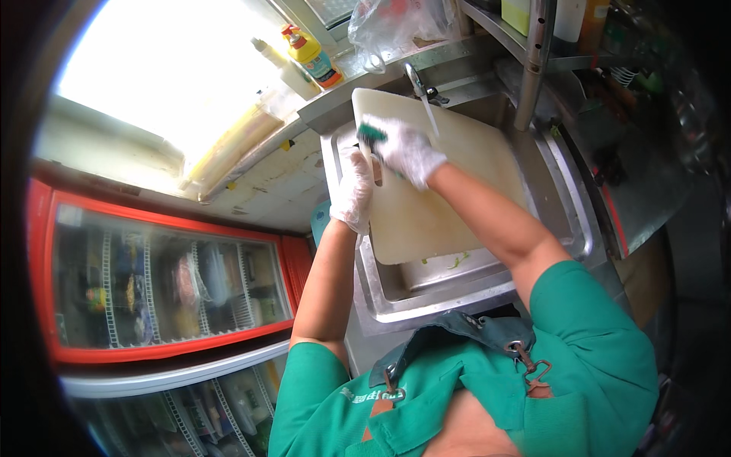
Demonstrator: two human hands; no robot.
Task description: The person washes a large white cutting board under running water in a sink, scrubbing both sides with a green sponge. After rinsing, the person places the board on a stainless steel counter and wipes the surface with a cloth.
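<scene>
A large white plastic cutting board (pixel 451 194) lies tilted across a stainless steel sink (pixel 548 177). My left hand (pixel 354 188), in a clear disposable glove, grips the board's left edge beside its handle slot. My right hand (pixel 405 149), gloved the same way and slightly blurred, holds a green scrubber (pixel 372 133) against the board near its upper left corner. Whether the scrubber is a brush or a pad, I cannot tell. Water runs from the metal faucet (pixel 416 80) onto the board, just beyond my right hand.
Behind the sink's left corner stand a yellow pump bottle (pixel 315 60) and a pale bottle (pixel 288 71). A plastic bag (pixel 394 25) lies by the window. A shelf post (pixel 534 74) rises at the right rear. Glass-door refrigerators (pixel 171 200) stand at left. Green scraps (pixel 457 261) lie in the sink.
</scene>
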